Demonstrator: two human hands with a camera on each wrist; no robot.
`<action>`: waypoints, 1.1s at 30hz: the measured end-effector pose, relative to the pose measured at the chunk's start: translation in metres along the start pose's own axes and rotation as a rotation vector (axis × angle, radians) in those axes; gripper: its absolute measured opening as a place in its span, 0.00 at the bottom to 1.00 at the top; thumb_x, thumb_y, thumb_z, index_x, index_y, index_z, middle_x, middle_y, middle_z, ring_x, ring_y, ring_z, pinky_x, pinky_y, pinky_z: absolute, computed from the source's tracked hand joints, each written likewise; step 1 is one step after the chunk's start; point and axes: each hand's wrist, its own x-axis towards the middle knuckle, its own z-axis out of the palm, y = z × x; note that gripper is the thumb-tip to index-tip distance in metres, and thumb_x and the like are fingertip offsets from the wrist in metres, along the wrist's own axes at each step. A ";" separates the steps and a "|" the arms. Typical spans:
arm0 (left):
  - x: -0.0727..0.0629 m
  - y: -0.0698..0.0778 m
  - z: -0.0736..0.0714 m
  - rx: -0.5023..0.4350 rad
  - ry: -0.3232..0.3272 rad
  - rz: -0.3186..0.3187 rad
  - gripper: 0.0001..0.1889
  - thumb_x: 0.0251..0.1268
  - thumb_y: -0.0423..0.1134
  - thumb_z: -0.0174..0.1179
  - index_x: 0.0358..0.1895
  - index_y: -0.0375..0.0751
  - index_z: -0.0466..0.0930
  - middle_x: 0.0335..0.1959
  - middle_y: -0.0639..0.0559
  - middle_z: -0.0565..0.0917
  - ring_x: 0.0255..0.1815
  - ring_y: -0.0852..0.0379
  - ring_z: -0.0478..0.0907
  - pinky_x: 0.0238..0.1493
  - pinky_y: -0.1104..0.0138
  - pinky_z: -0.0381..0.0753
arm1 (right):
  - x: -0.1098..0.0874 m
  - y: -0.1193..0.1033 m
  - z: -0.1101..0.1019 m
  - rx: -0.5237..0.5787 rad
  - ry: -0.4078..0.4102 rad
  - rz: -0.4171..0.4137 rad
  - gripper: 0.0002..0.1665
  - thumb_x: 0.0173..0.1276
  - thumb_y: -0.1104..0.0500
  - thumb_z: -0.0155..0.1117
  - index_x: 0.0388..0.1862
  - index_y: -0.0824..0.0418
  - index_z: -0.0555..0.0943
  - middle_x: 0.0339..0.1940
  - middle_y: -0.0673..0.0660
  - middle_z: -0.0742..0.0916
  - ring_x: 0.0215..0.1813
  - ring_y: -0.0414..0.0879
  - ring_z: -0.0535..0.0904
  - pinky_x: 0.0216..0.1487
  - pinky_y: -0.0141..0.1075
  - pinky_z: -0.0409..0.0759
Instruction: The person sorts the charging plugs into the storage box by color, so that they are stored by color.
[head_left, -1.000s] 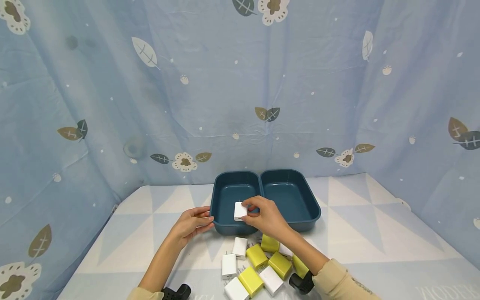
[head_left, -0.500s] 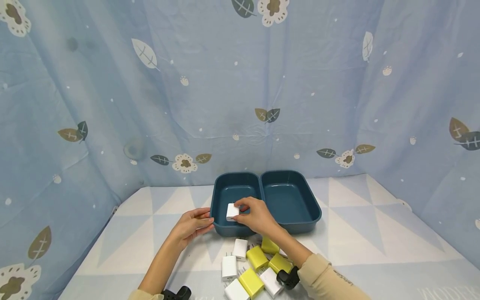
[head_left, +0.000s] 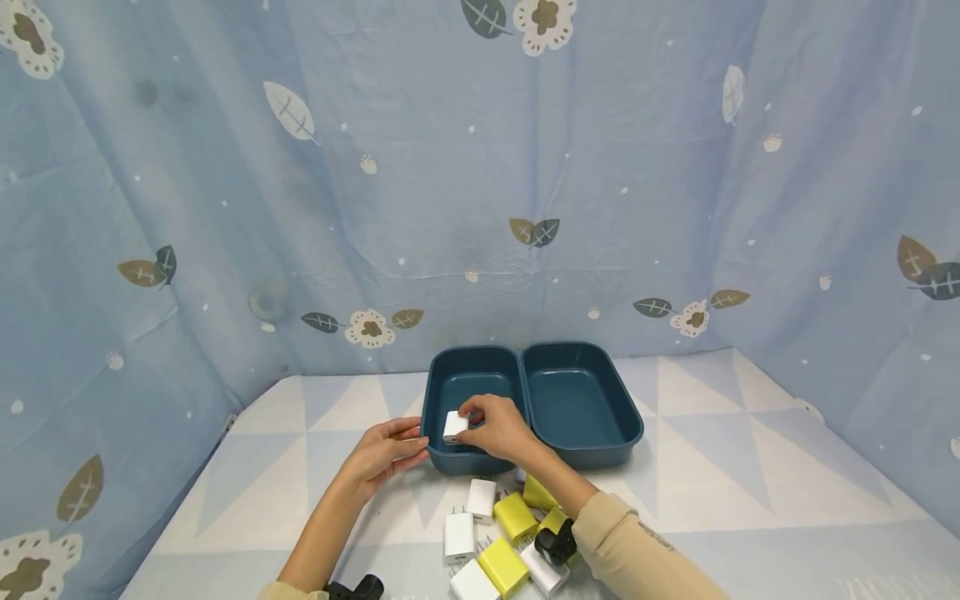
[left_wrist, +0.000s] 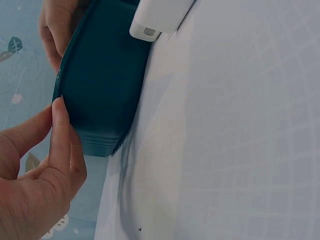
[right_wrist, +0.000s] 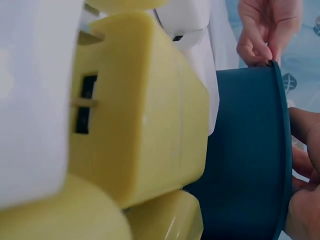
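Observation:
A dark teal box with two compartments (head_left: 581,408) stands near the back of the table. My left hand (head_left: 382,454) pinches the rim at its left front corner; in the left wrist view the thumb and fingers (left_wrist: 60,130) meet on that edge. Inside the left compartment, low toward its front left, my right hand (head_left: 498,428) holds a white plug charger (head_left: 453,426) between thumb and fingers. Whether the charger touches the floor of the box I cannot tell. In the right wrist view the right hand (right_wrist: 305,165) is partly hidden behind the box wall (right_wrist: 245,150).
In front of the box lies a loose cluster of several white chargers (head_left: 458,537) and yellow chargers (head_left: 503,567), prongs showing on some. The right forearm passes over part of it. A blue patterned curtain (head_left: 480,167) hangs behind the table (head_left: 300,467).
My right hand has moved left and slightly down within the left compartment, carrying the white charger toward the front left corner. My left hand has stayed on the rim.

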 end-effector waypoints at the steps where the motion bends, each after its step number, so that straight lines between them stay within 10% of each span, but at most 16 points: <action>1: -0.001 0.000 0.000 0.001 0.001 -0.001 0.27 0.64 0.20 0.59 0.66 0.19 0.64 0.43 0.43 0.74 0.40 0.54 0.82 0.48 0.62 0.87 | 0.001 0.000 0.001 -0.007 -0.006 0.000 0.18 0.60 0.60 0.76 0.49 0.62 0.84 0.45 0.56 0.85 0.44 0.48 0.81 0.39 0.35 0.83; 33: -0.006 0.002 0.001 -0.003 -0.020 0.010 0.29 0.64 0.20 0.59 0.68 0.18 0.61 0.45 0.41 0.73 0.40 0.54 0.82 0.47 0.64 0.87 | 0.010 -0.009 0.006 -0.011 -0.109 0.043 0.11 0.59 0.59 0.77 0.38 0.61 0.85 0.37 0.53 0.87 0.39 0.46 0.84 0.36 0.35 0.85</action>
